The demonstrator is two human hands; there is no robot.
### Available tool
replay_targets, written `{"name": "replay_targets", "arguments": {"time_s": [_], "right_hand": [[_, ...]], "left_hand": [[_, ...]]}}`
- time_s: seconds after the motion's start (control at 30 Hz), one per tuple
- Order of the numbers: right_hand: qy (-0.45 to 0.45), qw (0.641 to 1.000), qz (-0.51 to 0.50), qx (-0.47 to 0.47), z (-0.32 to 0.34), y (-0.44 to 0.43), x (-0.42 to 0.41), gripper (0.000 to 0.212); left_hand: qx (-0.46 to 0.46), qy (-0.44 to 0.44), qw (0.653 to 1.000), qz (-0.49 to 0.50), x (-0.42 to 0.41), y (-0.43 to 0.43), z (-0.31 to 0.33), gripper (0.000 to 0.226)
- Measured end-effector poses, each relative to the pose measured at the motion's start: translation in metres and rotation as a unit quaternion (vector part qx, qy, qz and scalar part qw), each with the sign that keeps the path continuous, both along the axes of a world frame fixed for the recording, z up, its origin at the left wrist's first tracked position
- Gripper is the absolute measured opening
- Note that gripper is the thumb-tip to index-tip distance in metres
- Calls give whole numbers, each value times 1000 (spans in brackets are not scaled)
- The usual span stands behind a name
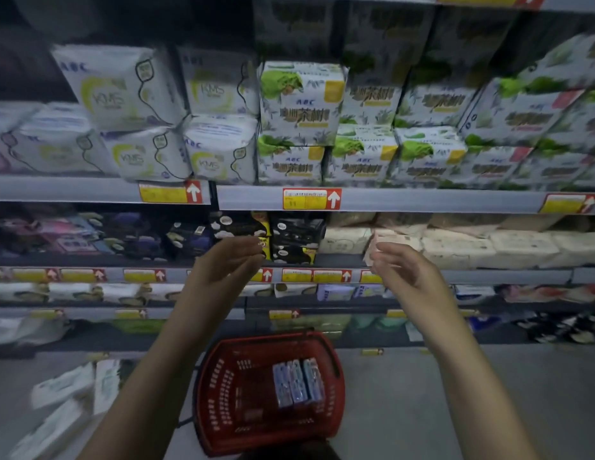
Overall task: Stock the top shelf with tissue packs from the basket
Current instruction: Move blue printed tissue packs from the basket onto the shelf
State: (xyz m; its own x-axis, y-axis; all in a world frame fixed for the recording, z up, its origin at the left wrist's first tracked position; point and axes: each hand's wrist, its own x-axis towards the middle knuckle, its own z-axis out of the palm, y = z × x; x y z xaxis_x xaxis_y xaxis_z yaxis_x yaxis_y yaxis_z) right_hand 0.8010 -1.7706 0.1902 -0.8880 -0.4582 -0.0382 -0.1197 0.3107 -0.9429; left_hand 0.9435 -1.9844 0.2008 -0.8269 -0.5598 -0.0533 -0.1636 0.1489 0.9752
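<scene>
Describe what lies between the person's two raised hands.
Nothing is held between the left hand and right hand; the gap is bare. Behind it, the head view shows black packs and yellow price tags on a shelf.

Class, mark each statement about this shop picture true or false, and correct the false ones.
1. A red basket stands on the floor below the hands. True.
2. The left hand grips a pack. False: it holds nothing, its fingers relaxed.
3. Blue packs lie side by side in the basket. True.
4. The right hand reaches into the basket. False: it is raised in front of the shelves, well above the basket, and holds nothing.
5. Green-and-white packs are stacked on a shelf above the hands. True.
</scene>
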Motion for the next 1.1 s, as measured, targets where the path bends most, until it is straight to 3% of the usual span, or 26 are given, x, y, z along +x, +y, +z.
{"name": "replay_targets", "arguments": {"time_s": [0.5, 0.83, 0.97, 1.1], "right_hand": [[-59, 998, 1, 21, -66, -2, 13, 21], [-154, 983, 11, 102, -147, 3, 38, 24], [-175, 974, 38, 138, -176, 0, 48, 24], [-188, 964, 48, 182, -211, 4, 61, 19]], "left_hand": [[40, -81, 995, 50, 10, 1, -63, 15], [90, -198, 972, 89, 27, 8, -134, 11], [12, -195, 978, 77, 27, 7, -162, 16], [-10, -216, 975, 55, 21, 4, -199, 20]]}}
